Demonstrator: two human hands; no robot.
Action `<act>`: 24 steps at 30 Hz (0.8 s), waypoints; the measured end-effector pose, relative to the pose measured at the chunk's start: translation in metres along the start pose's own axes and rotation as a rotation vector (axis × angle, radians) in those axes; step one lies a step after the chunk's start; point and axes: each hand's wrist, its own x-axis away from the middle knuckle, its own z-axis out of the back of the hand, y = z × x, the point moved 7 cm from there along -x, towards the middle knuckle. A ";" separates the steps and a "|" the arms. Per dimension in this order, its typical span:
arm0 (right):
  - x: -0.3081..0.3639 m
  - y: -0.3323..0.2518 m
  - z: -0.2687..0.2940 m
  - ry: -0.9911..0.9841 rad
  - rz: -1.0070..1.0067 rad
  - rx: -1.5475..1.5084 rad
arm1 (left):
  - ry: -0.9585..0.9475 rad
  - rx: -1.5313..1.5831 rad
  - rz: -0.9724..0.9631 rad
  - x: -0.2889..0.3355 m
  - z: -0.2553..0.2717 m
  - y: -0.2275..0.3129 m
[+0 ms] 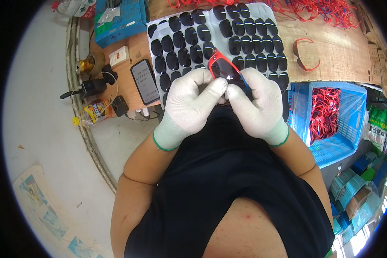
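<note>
Both hands wear white knit gloves with green cuffs. Between them is a pair of red-framed sunglasses (224, 64) with a dark lens showing. My left hand (192, 101) pinches the near side of it, thumb on the lens edge. My right hand (258, 101) grips the other end, its thumb close to the left thumb. The far temple and the fingers behind the frame are hidden. Beyond the hands lies a white sheet (217, 32) bearing rows of dark lenses (246, 44).
Red sunglasses (297, 53) lie on the table at right. A blue crate (337, 152) of red frames stands beside my right arm; more red frames (305, 9) pile at the back. On the left are a phone (145, 81), a blue box (122, 26) and a bottle (96, 112).
</note>
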 end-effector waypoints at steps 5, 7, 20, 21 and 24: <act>-0.008 0.013 -0.001 -0.213 -0.068 -0.010 | 0.406 -0.728 -0.630 0.011 0.011 0.038; -0.010 -0.002 0.000 -0.319 0.079 0.024 | 0.175 -0.993 -0.826 0.016 0.002 0.059; -0.015 -0.039 0.019 -0.055 0.388 0.033 | -0.414 -0.639 -0.375 0.019 -0.033 0.038; -0.015 -0.038 0.019 -0.020 0.405 0.038 | -0.442 -0.623 -0.375 0.018 -0.035 0.039; -0.013 -0.035 0.018 0.035 0.480 -0.008 | -0.427 -0.569 -0.436 0.020 -0.040 0.041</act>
